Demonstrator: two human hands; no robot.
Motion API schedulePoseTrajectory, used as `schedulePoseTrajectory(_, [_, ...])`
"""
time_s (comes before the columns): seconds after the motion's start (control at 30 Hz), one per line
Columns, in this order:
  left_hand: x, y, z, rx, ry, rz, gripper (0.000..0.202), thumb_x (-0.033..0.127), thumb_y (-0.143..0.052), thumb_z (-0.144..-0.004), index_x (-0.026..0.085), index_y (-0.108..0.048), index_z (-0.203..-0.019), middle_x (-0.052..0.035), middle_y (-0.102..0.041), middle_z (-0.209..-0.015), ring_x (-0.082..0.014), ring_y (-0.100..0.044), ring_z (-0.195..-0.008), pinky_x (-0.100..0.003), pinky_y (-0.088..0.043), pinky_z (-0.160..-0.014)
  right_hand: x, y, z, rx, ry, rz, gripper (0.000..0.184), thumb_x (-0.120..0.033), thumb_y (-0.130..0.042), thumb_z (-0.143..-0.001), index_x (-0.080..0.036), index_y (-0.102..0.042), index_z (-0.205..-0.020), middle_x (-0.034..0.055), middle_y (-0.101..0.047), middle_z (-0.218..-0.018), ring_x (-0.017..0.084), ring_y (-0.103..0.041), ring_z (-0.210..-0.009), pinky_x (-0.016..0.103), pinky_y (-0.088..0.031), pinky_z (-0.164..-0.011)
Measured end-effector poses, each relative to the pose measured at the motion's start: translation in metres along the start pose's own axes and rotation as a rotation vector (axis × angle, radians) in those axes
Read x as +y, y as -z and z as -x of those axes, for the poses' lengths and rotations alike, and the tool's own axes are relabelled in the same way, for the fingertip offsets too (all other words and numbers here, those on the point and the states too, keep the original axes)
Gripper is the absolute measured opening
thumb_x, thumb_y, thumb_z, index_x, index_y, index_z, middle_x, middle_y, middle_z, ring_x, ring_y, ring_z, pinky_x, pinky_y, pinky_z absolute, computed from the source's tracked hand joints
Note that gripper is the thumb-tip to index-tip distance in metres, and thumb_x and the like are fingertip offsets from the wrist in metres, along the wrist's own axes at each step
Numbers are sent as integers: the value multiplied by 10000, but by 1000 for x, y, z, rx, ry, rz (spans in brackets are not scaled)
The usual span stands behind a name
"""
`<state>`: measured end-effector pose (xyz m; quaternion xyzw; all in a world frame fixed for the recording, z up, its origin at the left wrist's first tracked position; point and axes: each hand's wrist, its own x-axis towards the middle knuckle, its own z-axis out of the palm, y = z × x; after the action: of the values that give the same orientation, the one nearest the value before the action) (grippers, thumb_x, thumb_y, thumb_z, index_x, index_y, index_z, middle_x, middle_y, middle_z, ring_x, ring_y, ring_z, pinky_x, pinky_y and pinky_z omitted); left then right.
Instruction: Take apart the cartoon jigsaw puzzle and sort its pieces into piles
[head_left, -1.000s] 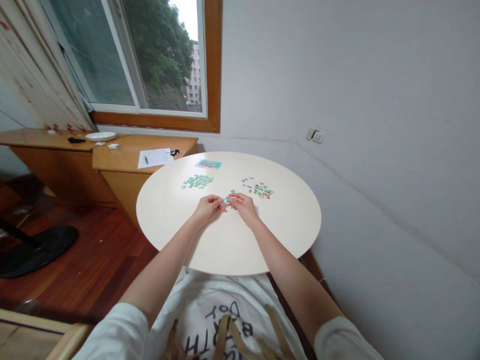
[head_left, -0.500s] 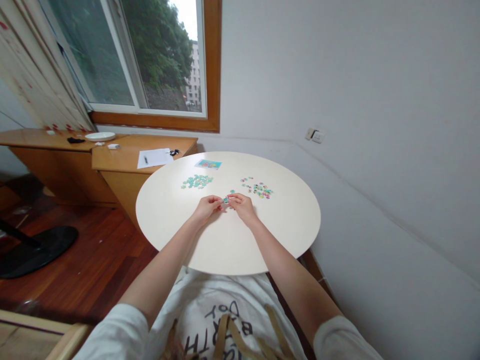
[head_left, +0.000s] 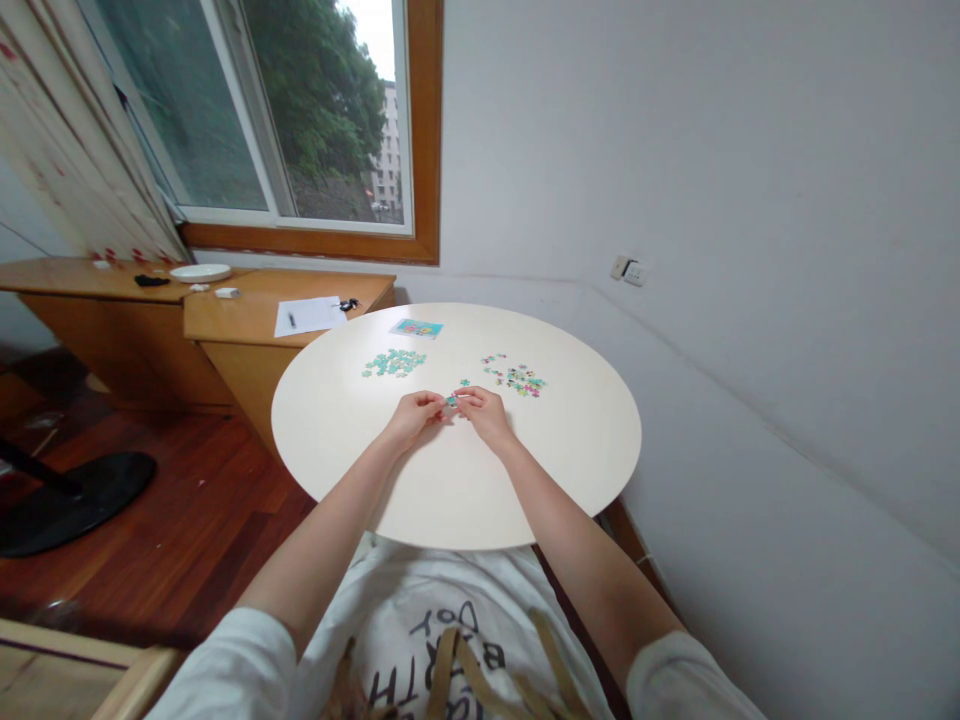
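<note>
Between my fingertips, just above the white round table [head_left: 450, 490], are small teal jigsaw puzzle pieces [head_left: 451, 400]. My left hand [head_left: 417, 415] pinches them from the left and my right hand [head_left: 486, 410] from the right; how many pieces they hold is too small to tell. Just beyond my right fingers lies a loose teal piece [head_left: 465, 382]. A spread of pale teal pieces [head_left: 395, 363] is farther off on the left, and a mixed-colour heap of pieces [head_left: 523, 380] lies on the right. Behind the teal ones rests a colourful picture card [head_left: 417, 328].
A wooden desk [head_left: 225, 325] with a sheet of paper [head_left: 309, 316], keys [head_left: 349, 304] and a white plate [head_left: 200, 272] adjoins the table at the left. The white wall [head_left: 712, 250] stands close behind and on the right. A black stand base [head_left: 82, 505] is on the floor.
</note>
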<state>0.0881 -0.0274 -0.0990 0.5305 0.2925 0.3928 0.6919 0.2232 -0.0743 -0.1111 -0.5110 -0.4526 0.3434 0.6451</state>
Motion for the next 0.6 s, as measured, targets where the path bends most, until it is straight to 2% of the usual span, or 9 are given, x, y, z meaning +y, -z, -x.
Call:
schedulePoseTrajectory(0.4, [1, -1, 2, 2, -12, -52, 298, 272, -780, -462, 99, -597, -623, 7, -553, -528, -77, -482, -484, -236, -376, -525, -2, 0, 2, -32, 7, -14, 255, -304, -684, -571, -155, -613, -765, 9, -642, -603, 134, -583, -555, 264, -457, -567])
schedulePoseTrajectory(0.6, [2, -2, 3, 13, -24, -107, 287, 286, -768, -475, 103, -593, -612, 17, -537, -509, -76, -470, -475, -237, -375, -522, -3, -1, 4, -53, 13, -22, 240, -267, -682, -568, -154, -611, -767, 8, -647, -611, 133, -588, -563, 270, -465, -586])
